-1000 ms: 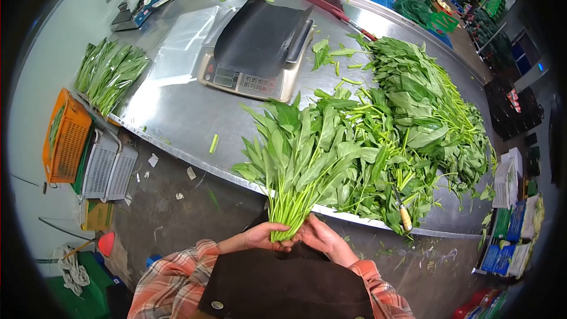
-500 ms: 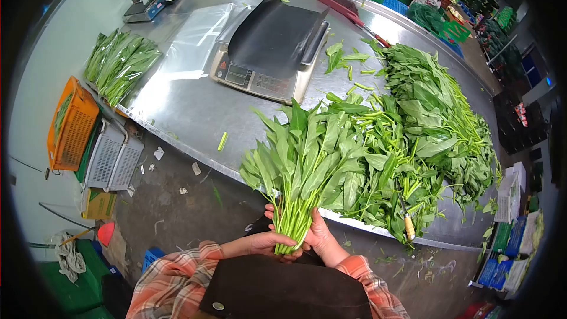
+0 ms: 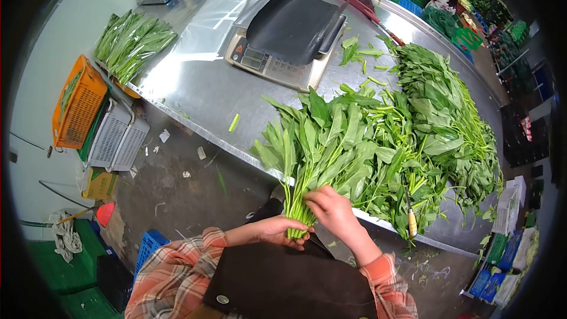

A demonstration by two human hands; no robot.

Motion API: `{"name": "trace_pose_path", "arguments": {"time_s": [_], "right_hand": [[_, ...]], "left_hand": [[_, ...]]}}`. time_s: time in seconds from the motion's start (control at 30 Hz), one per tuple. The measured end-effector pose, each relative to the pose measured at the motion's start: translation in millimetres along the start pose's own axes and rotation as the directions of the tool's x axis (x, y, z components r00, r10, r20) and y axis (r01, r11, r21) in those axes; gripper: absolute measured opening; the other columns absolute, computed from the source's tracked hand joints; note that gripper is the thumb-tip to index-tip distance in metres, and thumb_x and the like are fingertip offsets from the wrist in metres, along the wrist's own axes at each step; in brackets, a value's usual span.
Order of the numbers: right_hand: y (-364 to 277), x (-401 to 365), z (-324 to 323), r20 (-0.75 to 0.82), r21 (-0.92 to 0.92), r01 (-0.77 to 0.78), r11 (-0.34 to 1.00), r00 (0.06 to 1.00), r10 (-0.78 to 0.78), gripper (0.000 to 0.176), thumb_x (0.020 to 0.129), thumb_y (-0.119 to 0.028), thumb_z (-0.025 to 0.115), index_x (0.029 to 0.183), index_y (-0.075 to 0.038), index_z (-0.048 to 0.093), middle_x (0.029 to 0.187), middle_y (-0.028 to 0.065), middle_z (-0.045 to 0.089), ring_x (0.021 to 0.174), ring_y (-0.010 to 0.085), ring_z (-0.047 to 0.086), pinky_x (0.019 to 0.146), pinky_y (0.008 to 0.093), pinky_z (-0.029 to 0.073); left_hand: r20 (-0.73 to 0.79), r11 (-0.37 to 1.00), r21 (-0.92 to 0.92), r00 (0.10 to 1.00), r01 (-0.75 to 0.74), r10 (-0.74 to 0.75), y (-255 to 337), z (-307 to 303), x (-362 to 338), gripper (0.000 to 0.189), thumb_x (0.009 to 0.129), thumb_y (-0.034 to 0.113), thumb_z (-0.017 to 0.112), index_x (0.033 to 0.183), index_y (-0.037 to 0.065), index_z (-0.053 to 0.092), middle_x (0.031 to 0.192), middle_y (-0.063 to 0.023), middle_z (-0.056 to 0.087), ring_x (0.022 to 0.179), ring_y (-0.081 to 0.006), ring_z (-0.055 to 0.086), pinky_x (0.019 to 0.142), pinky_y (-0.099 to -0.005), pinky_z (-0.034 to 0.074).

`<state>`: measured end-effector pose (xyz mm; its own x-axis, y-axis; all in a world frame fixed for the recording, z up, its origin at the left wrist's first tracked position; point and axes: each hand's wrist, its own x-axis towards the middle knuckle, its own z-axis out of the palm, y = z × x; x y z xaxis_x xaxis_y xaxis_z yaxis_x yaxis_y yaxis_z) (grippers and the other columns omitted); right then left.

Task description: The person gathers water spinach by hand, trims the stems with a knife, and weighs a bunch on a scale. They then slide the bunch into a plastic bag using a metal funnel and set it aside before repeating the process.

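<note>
Head view: taking the scale (image 3: pixel 274 71) as our landmark, we are holding the bunch of greens (image 3: pixel 322 147) on its near side, between it and our body. The long axis is running away from us: cut stem ends are pointing toward our apron (image 3: pixel 283 283), while leafy tops are spreading toward the scale's near right corner. Our left hand (image 3: pixel 282 230) is the one at the stem ends, its fingers wrapping narrowly around them. Our right hand (image 3: pixel 335 211) is lying just beside the stems, on their right and slightly nearer the scale, fingers curling inward; we cannot tell whether they are pinching a stem. The bench (image 3: pixel 201 94) is ending in a raised edge on the scale's near side, and the bunch is crossing it. Right of the scale, loose trimmings (image 3: pixel 407 165) are crowding the leaves, a knife (image 3: pixel 411 218) is lying at the edge, and heaped greens (image 3: pixel 437 100) are standing beyond. On the near left of the scale, steel surface is showing around one cut stem piece (image 3: pixel 234 122), leaving more sideways room there.
</note>
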<state>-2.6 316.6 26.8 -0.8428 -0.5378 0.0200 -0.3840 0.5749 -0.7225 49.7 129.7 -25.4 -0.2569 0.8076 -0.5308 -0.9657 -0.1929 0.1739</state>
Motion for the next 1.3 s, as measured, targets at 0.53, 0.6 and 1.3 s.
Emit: {"name": "trace_pose_path", "arguments": {"time_s": [0.53,0.6,1.3], "right_hand": [[-18.7,57.5,-2.4,0.304,-0.272,0.518,0.811,0.846,-0.438,0.014,0.069,-0.011,0.061,0.076,-0.007,0.050,0.078,0.0082,0.052,0.065,0.0254,0.058,0.054,0.0362,0.049],[-29.0,50.7,-34.5,0.126,-0.249,0.422,0.872,0.907,-0.403,0.017,0.067,-0.008,0.064,0.077,-0.007,0.051,0.069,0.0084,0.052,0.061,0.0271,0.057,0.051,0.0366,0.047],[-1.3,-4.7,-136.6,-0.572,0.057,-0.685,0.726,0.574,0.586,0.025,0.080,-0.022,0.066,0.093,-0.002,0.060,0.071,0.0160,0.063,0.059,0.0327,0.059,0.055,0.0386,0.048]], "left_hand": [[-0.049,0.999,0.010,0.998,-0.044,0.044,0.5,-8.6,-1.2,0.025,0.089,0.016,0.057,0.110,0.003,0.055,0.092,-0.0095,0.063,0.083,-0.0180,0.062,0.074,-0.0361,0.054],[-0.072,0.999,0.010,0.996,-0.047,0.047,2.7,-6.2,-4.7,0.028,0.089,0.016,0.057,0.114,0.003,0.053,0.094,-0.0096,0.062,0.084,-0.0173,0.062,0.073,-0.0347,0.054],[-0.226,0.994,0.090,0.971,-0.055,0.074,11.8,13.0,-4.3,0.029,0.087,0.008,0.057,0.116,0.002,0.051,0.100,-0.0122,0.062,0.083,-0.0196,0.061,0.078,-0.0394,0.054]]}}
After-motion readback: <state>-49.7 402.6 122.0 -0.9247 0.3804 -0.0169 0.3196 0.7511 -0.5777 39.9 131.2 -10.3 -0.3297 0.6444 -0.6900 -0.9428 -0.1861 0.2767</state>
